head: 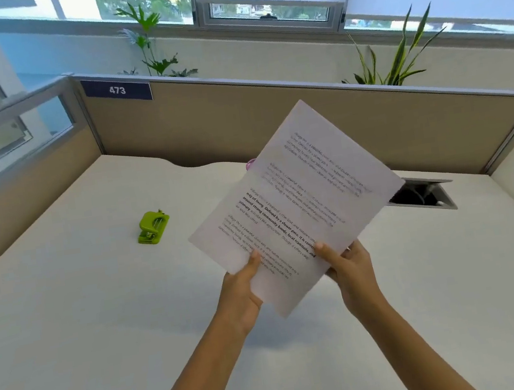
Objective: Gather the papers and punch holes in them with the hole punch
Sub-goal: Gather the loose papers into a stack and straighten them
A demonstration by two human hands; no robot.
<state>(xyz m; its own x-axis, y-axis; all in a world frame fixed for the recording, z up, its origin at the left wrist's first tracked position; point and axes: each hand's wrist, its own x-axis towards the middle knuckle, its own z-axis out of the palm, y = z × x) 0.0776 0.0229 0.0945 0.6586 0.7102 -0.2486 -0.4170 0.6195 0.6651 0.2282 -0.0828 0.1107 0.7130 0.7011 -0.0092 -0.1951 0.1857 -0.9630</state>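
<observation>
Both hands hold the printed papers [296, 202] up in the air above the white desk [71, 336], tilted so that one corner points down toward the person. The left hand [241, 291] grips the lower left edge with the thumb on the printed face and the other fingers hidden behind the sheets. The right hand [352, 269] grips the lower right edge in the same way, thumb on top. I think this hold near one corner is for squaring the stack, because the sheets can then slide until their edges meet; how many sheets there are I cannot tell, since the edges look almost as one. The green hole punch [152, 226] stands on the desk well apart to the left of the papers, untouched, with free desk around it, so it is easy to reach later. A small pink object [251, 163] shows just behind the upper left edge of the papers, but it is mostly hidden. The gathering seems nearly done and the punching is not yet begun.
</observation>
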